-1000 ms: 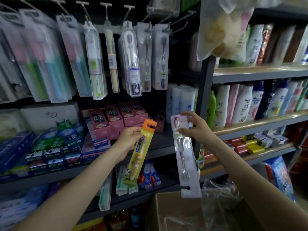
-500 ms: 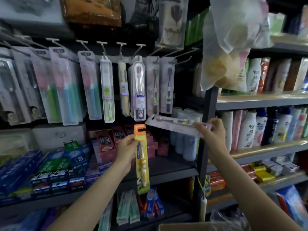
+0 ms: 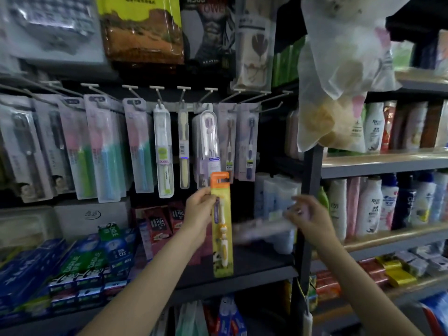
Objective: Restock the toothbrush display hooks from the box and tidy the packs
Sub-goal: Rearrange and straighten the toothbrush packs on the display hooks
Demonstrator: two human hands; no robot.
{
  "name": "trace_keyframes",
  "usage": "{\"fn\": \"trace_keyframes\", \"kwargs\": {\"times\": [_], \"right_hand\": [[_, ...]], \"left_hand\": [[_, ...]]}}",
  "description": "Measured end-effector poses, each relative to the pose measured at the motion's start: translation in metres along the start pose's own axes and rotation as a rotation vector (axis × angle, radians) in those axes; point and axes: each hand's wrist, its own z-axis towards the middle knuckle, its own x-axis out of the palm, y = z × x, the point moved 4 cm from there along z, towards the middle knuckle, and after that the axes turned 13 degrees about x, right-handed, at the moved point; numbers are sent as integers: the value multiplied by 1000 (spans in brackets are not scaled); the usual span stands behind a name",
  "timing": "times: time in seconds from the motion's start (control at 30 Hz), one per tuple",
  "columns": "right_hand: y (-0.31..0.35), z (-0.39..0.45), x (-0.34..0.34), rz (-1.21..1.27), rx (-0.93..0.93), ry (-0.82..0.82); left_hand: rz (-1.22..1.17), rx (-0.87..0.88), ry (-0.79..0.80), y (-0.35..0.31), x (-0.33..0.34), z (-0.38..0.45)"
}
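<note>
My left hand (image 3: 198, 209) grips a yellow toothbrush pack with an orange hanger tab (image 3: 221, 229), held upright just below the row of display hooks (image 3: 184, 90). My right hand (image 3: 308, 219) holds a long clear toothbrush pack (image 3: 261, 229) by one end; it lies roughly level, pointing left, and is blurred by motion. Several toothbrush packs (image 3: 164, 146) hang from the hooks. Two hooks at the right end (image 3: 269, 98) look bare. The box is out of view.
Toothpaste boxes (image 3: 80, 258) and red cartons (image 3: 157, 221) fill the shelf under the hooks. A dark shelf upright (image 3: 308, 214) stands by my right hand. Shampoo bottles (image 3: 368, 204) line the right shelves. A plastic bag (image 3: 339, 76) hangs top right.
The view has tilted up, so the box has dropped out of sight. Both hands rose toward the hooks. The right hand swung its clear pack from hanging upright to lying level, then lowered it a little.
</note>
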Motion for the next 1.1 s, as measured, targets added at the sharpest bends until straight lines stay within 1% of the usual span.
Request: {"fn": "trace_keyframes", "kwargs": {"times": [0.07, 0.1, 0.27, 0.4, 0.53, 0.57, 0.63, 0.7, 0.77, 0.83, 0.9, 0.97, 1.1], "right_hand": [[13, 2, -16, 221, -21, -160], [17, 2, -16, 299, -11, -181], [16, -10, 12, 487, 131, 26], [13, -9, 16, 563, 147, 198], [11, -10, 30, 436, 156, 405], [11, -8, 33, 396, 148, 424], [15, -1, 34, 340, 125, 364], [24, 10, 34, 249, 35, 259], [37, 22, 36, 41, -102, 189], [48, 33, 40, -124, -171, 161], [57, 45, 45, -137, -179, 159], [66, 58, 50, -97, -163, 175], [73, 74, 60, 72, -145, 233]], "left_hand": [[20, 1, -32, 0, -6, 6], [25, 1, -36, -1, -6, 8], [-36, 7, 12, -13, 13, 10], [-59, -3, 45, -15, 21, 9], [-122, 25, 137, -27, 35, 8], [-122, 36, 161, -31, 38, 9], [-97, 65, 165, -37, 38, 12], [-55, 95, 103, -43, 30, 18], [-3, 122, 28, -48, 17, 23], [54, 147, -15, -53, 4, 26], [103, 184, -36, -57, -7, 28], [134, 209, -61, -62, -16, 30], [152, 202, -114, -61, -29, 32]]}}
